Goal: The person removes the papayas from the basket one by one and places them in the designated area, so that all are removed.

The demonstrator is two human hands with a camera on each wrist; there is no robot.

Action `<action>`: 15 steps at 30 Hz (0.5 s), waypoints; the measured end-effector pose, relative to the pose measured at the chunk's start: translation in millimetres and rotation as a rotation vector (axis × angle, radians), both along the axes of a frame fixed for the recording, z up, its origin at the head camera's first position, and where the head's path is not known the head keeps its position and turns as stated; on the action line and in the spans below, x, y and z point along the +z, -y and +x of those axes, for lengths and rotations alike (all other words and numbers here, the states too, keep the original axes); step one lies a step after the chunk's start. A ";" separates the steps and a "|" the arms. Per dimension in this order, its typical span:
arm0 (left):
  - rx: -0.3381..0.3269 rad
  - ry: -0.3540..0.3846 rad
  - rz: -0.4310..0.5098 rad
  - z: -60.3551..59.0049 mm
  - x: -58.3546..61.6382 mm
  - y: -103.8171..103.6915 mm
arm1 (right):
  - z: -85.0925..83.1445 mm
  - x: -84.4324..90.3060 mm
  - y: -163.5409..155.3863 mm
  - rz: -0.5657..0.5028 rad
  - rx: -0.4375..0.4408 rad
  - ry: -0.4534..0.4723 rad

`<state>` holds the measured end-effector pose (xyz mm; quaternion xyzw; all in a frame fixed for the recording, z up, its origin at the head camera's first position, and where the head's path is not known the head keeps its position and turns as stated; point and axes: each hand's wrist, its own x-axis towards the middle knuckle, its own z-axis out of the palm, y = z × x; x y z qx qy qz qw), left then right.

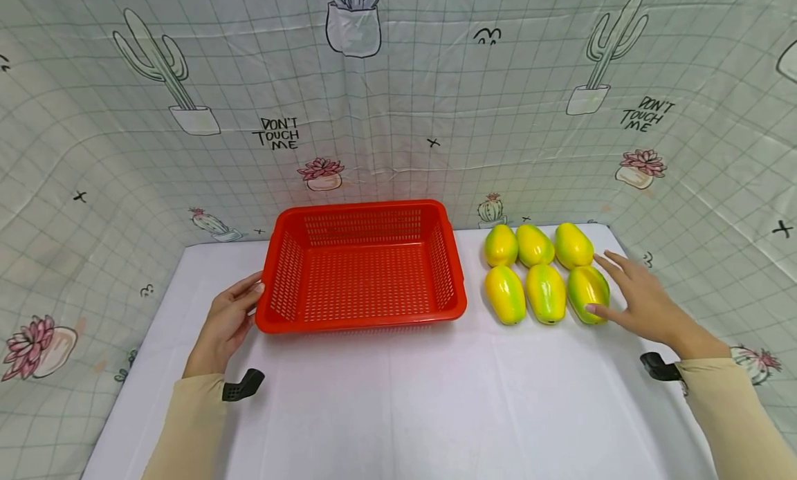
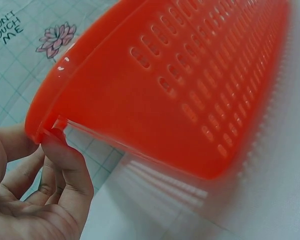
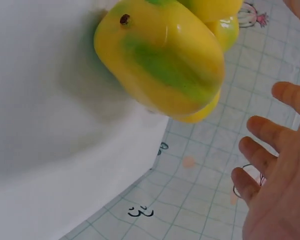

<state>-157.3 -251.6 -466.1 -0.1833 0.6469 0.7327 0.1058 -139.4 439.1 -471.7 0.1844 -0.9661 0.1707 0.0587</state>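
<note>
A red plastic basket (image 1: 364, 279) with slotted walls stands on the white cloth, and nothing lies in it. At its left end my left hand (image 1: 227, 322) pinches the rim; in the left wrist view the thumb and fingers (image 2: 72, 167) meet at the rim's corner. Two rows of glossy yellow-green papayas (image 1: 546, 294) lie to the right of the basket. My right hand (image 1: 647, 303) is beside the nearest right papaya (image 1: 588, 293), fingers spread and thumb overlapping it in the head view. The right wrist view shows a gap between the fingers (image 3: 260, 132) and this papaya (image 3: 165, 60).
A white-covered table (image 1: 398, 404) carries everything. Grid-patterned cloth (image 1: 398, 113) with cactus drawings rises behind and along both sides. Each wrist wears a black camera mount, one on the left (image 1: 243, 385) and one on the right (image 1: 660, 366).
</note>
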 end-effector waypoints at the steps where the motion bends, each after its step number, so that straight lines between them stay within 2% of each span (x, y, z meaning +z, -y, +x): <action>1: -0.001 0.001 0.000 0.0 0.2 0.0 | 0.1 0.3 -0.8 -0.010 0.001 -0.017; 9: 0.007 0.006 -0.005 1.9 0.0 0.0 | 0.7 -2.9 -9.4 -0.043 -0.020 -0.129; 15: 0.047 0.011 0.071 5.2 -4.5 -1.0 | 0.7 -7.6 -15.2 -0.023 -0.072 -0.171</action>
